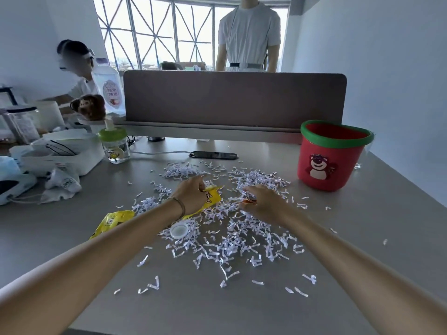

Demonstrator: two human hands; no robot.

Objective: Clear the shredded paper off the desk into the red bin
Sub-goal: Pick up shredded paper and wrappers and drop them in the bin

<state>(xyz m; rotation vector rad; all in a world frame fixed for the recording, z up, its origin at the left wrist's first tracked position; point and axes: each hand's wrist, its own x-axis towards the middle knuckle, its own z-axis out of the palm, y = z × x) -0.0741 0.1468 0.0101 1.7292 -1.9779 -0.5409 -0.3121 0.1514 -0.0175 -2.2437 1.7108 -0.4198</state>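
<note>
Amid shredded paper (232,228), left hand (191,195) pinches yellow wrapper (212,197).

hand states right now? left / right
Left hand: closed on the yellow wrapper.
Right hand: curled over the shredded paper, pinching a small orange scrap.

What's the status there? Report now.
Left hand pinching yellow wrapper; right hand gathering shredded paper. Red bin upright. White cap among shreds.
</note>
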